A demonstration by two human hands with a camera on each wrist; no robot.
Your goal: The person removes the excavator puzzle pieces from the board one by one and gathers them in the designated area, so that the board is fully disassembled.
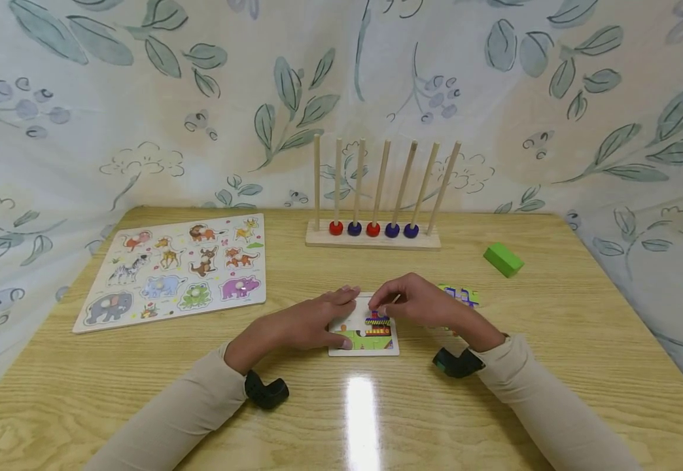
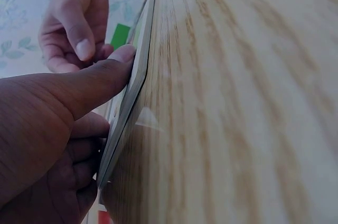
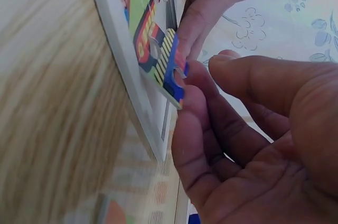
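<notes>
A small jigsaw board (image 1: 371, 352) with a pale frame lies at the table's middle, its lower part filled with green and red picture pieces. My left hand (image 1: 312, 320) grips its left side, the thumb on the near part and the fingers toward the far edge; the left wrist view shows the thumb (image 2: 113, 65) on the frame. Over the board's upper right, my right hand (image 1: 415, 301) has curled fingers at a blue, striped puzzle piece (image 3: 170, 65). In the right wrist view, fingertips touch that piece's edge while the thumb looks apart from it. Fingers partly hide the contact.
Loose puzzle pieces (image 1: 462, 296) lie partly hidden behind the right forearm. An animal peg puzzle (image 1: 185, 268) is at the left. A wooden rod stand (image 1: 371, 241) with red and blue beads stands at the back, and a green block (image 1: 503, 260) lies right of it.
</notes>
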